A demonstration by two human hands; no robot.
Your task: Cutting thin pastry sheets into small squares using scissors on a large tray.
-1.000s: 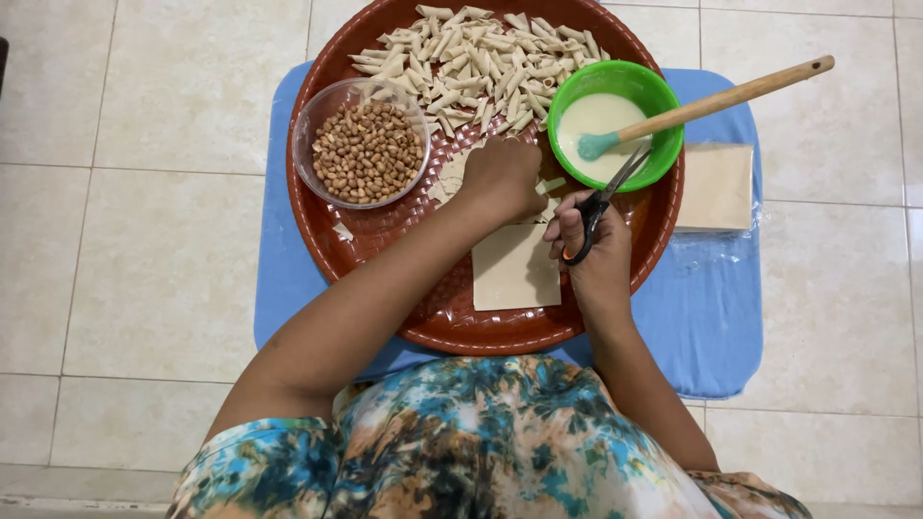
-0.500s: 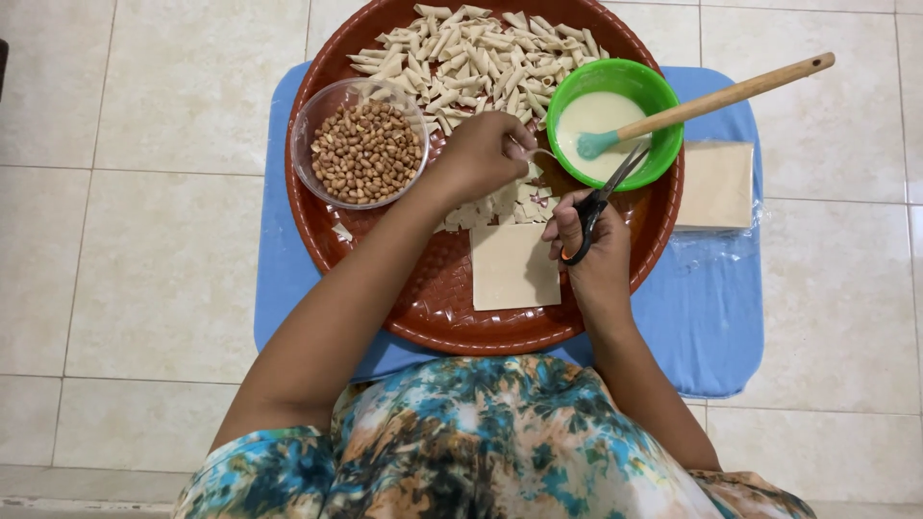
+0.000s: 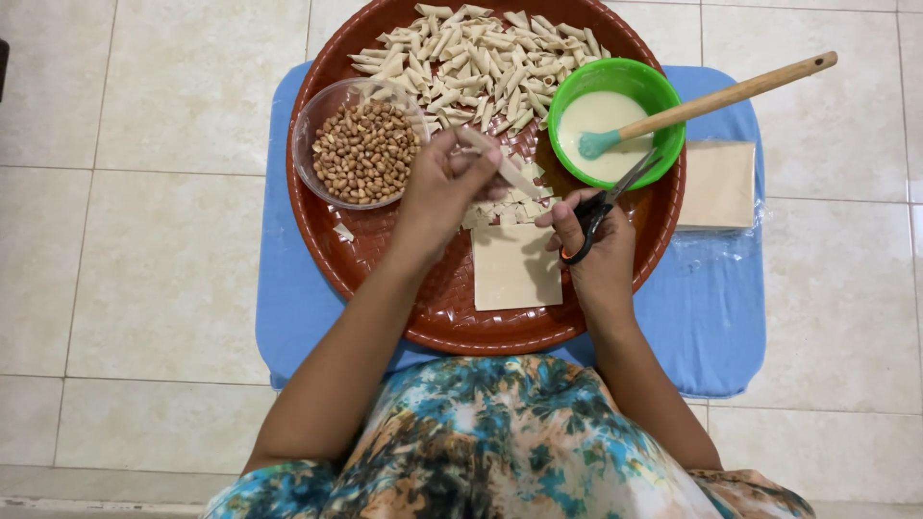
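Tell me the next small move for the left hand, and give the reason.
Probably carry the rolled strip up and drop it onto the pile of rolled pieces. The left hand pinches it finished above the tray, apart from the pile, while the right hand rests holding the scissors.

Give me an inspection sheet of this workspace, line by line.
Surface: round brown tray on a blue mat, tiled floor.
Job's things: dough strip in left hand; scissors in right hand; square wrapper sheet.
Clutter: rolled pieces, bowl of peanuts, green bowl of white paste with brush, wrapper stack.
Grippers: both hands busy.
Cables: nothing seen.
Surroundings: nothing seen.
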